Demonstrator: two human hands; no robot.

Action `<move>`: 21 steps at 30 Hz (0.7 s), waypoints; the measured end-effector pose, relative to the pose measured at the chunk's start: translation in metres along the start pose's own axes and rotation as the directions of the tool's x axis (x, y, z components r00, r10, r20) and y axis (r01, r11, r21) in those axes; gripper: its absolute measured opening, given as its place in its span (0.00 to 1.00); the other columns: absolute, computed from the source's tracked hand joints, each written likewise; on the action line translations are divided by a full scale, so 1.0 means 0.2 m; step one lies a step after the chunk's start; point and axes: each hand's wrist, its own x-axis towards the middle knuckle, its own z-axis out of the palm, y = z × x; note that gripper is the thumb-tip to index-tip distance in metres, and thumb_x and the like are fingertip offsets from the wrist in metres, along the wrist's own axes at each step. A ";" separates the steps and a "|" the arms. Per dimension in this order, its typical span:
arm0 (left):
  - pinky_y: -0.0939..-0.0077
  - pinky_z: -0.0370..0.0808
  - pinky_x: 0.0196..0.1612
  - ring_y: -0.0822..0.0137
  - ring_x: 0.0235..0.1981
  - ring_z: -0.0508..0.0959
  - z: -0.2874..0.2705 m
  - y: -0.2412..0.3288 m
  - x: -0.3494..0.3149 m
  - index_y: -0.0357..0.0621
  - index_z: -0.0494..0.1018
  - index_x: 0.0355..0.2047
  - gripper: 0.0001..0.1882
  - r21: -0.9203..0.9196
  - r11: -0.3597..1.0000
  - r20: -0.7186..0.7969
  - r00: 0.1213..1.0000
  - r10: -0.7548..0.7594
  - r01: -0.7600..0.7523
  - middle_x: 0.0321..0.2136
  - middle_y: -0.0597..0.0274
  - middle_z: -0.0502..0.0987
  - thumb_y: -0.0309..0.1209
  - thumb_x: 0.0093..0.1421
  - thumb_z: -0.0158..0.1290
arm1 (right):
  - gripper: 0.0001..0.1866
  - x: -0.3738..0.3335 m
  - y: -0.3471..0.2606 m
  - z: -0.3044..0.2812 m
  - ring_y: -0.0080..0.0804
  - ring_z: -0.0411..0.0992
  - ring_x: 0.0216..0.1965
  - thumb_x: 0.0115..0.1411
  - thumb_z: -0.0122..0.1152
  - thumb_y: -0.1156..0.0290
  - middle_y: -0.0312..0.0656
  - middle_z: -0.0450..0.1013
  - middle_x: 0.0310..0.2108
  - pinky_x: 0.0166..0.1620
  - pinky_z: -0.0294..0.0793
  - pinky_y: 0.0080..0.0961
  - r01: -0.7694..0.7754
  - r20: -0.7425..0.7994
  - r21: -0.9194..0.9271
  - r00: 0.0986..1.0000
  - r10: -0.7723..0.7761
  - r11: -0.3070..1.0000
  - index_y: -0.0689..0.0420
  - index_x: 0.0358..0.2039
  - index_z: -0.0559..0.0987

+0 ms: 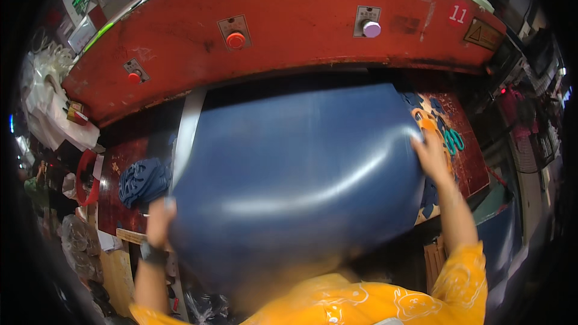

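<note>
A large, glossy dark blue sheet [289, 150] spans the middle of the head view, bowed and blurred along its near side. My left hand [159, 219] grips its left edge, the fingers closed at the border. At the opposite edge, higher up, my right hand [432, 155] is closed on the sheet, its fingers partly hidden. Just beyond the right hand lie orange-handled scissors [425, 119] and green-handled scissors [453, 140]. A bundle of cut dark blue pieces [143, 182] sits close to my left hand.
A red machine beam [289, 21] with red and pale violet buttons crosses behind the sheet. The dark red worktop [472, 165] shows on both sides. Blue scraps [428, 209] lie under the sheet's right edge. Clear plastic bags [51, 96] hang at the left.
</note>
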 end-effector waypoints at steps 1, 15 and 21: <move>0.72 0.69 0.36 0.67 0.30 0.73 0.02 -0.11 0.29 0.40 0.74 0.36 0.09 -0.134 0.980 0.114 0.985 -0.132 0.146 0.29 0.59 0.75 0.29 0.59 0.48 | 0.21 0.29 -0.01 0.03 0.57 0.69 0.40 0.60 0.55 0.58 0.60 0.71 0.35 0.44 0.68 0.43 -0.229 0.213 -0.030 0.950 0.231 0.973 0.67 0.38 0.73; 0.65 0.65 0.56 0.56 0.52 0.70 0.26 0.17 -0.27 0.39 0.58 0.61 0.31 -0.122 0.647 0.001 0.652 -0.758 0.753 0.52 0.46 0.67 0.25 0.56 0.53 | 0.25 -0.51 -0.03 -0.23 0.58 0.73 0.37 0.57 0.57 0.51 0.58 0.74 0.32 0.40 0.71 0.41 -0.390 0.462 -0.231 0.762 0.453 0.891 0.65 0.37 0.73; 0.66 0.61 0.60 0.54 0.56 0.68 0.29 0.09 0.03 0.33 0.65 0.54 0.23 -0.071 0.904 -0.278 0.862 -0.423 0.421 0.54 0.48 0.69 0.23 0.57 0.52 | 0.20 -0.35 -0.15 -0.08 0.59 0.72 0.40 0.58 0.58 0.58 0.60 0.74 0.34 0.42 0.71 0.45 -0.197 0.099 -0.011 0.975 0.197 0.980 0.62 0.41 0.73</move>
